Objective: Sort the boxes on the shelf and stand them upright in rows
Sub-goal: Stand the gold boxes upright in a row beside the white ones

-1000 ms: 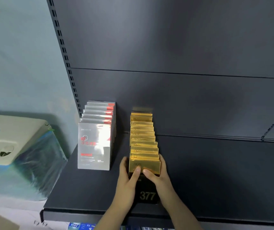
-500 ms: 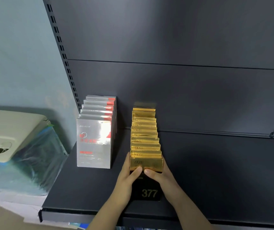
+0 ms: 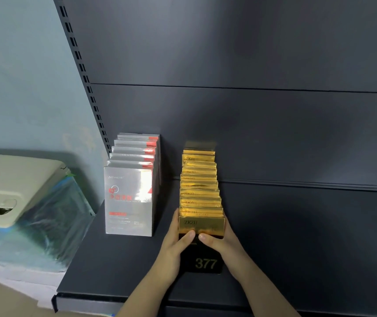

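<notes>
fingers (image 3: 188,235) of left hand (image 3: 172,247) and right hand (image 3: 220,242) grip the front gold box (image 3: 202,225), silver boxes (image 3: 129,202) beside, seemingly upright.

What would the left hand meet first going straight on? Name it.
The left hand grips the front gold box; straight on, that box would likely press into the gold row right behind it. Any gap is unclear.

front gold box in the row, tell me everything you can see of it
The front gold box is glossy foil-like card, gold above with ZKZU lettering, black below with a gold 377. It stands upright on the dark shelf, heading the gold row. The left hand and right hand grip its sides, thumbs on its face.
</notes>
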